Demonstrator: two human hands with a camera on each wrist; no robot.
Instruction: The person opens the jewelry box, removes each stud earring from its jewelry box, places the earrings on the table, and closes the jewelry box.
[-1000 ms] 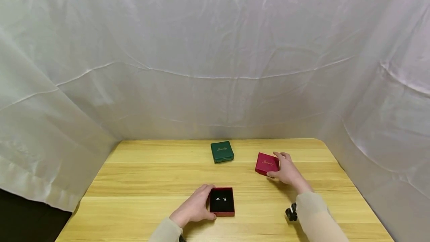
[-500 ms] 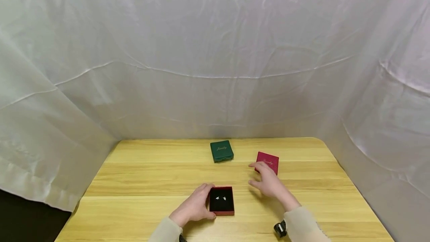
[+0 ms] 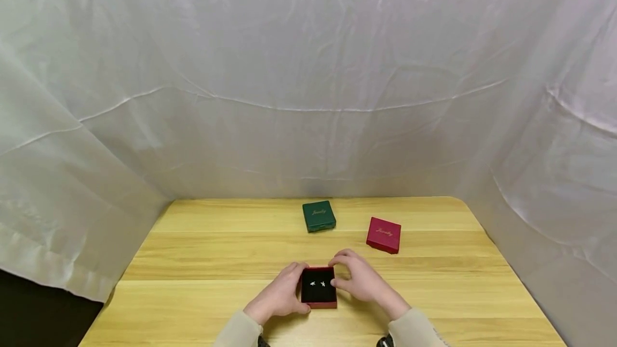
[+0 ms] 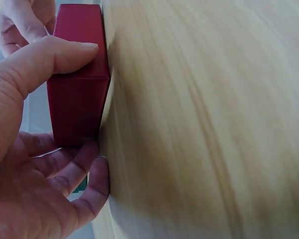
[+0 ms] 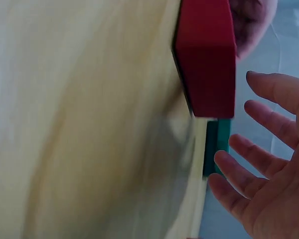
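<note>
An open red jewelry box [image 3: 322,305] with a black insert sits near the table's front. Two small silvery star-like earrings [image 3: 313,284] show on the insert. My left hand [image 3: 281,293] grips this box from its left, and in the left wrist view the thumb [image 4: 65,55] lies along the near wall while the other fingers reach round the far end. At the right rim is my right hand [image 3: 359,277], its thumb and forefinger overlapping the edge in the head view. Spread fingers [image 5: 249,154] of that hand appear beside the box in the right wrist view.
A crimson square box [image 3: 383,234] with gold lettering lies farther back on the right. Behind the open box, near the table's back edge, is a green box [image 3: 319,216] marked Jewelry. Pale cloth [image 3: 308,143] hangs around the wooden table [image 3: 207,240].
My right hand has left the crimson box and moved left and nearer, to the open box's right rim. The left hand has kept its grip, and the boxes have stayed put.
</note>
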